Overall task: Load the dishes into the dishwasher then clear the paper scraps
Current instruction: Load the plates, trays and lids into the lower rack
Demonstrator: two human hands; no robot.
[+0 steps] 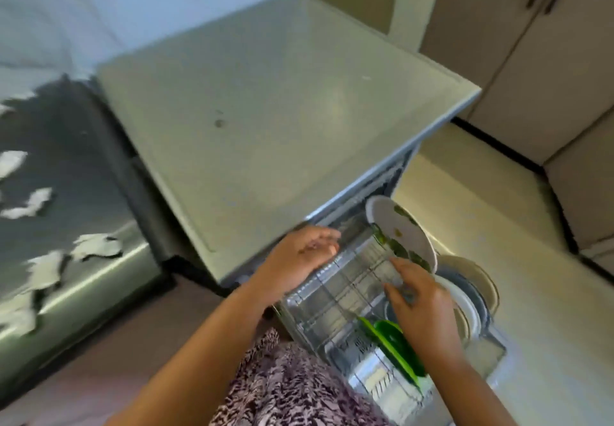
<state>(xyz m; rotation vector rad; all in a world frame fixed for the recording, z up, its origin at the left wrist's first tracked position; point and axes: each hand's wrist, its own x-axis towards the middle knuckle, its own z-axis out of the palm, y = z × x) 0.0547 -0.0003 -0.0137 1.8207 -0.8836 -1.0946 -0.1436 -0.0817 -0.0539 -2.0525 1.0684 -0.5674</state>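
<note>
Dishwasher point(265, 120) open, wire rack point(332, 292) drawn out at lower right. White plate point(398, 229) with green leaf print standing on edge at far end of rack, tilted. Green plate point(392, 339) on edge nearer the camera, in same rack. Pale round dishes point(465, 299) stacked upright along rack's right side, partly hidden behind right hand point(418, 299). Right hand over rack middle, fingers stretched out toward lower rim of white plate, gripping nothing; contact with rim unclear, blurred. Left hand point(300, 253) at rack's left edge just under dishwasher top, fingers relaxed and loosely spread, holding nothing; resting on rack or just above, cannot tell. Paper scraps point(96, 246), white and torn, scattered over dark steel counter point(66, 126) at far left, well apart from both hands. Patterned garment point(282, 385) at bottom centre. Beige cupboards point(531, 60) at upper right.
</note>
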